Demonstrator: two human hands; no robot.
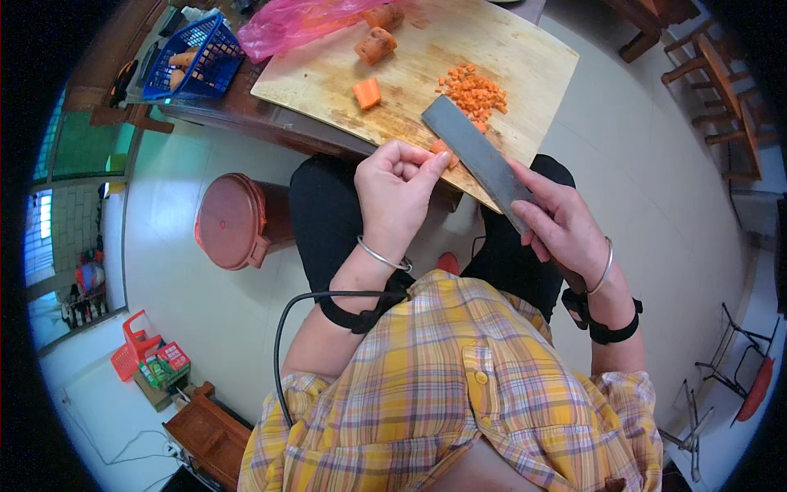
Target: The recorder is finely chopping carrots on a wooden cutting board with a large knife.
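Observation:
With my right hand [556, 224] I grip a kitchen knife [476, 154] with a wide dark blade, the fingers on its near end. The blade lies over the front part of a wooden cutting board [522, 55]. At its left, my left hand [399, 184] pinches a small carrot piece [441, 147] near the board's front edge. Beyond the blade is a pile of diced carrot [473, 92]. A cut orange carrot chunk [367, 93] sits farther left, with an unevenly coloured carrot piece [375, 46] behind it and another [384, 16] beside the pink bag.
A pink plastic bag [283, 27] overlaps the board's back left. A blue plastic basket [212, 61] holding carrots stands left of it on the dark wooden table [246, 114]. A lidded reddish bin [227, 221] stands on the floor by my left leg.

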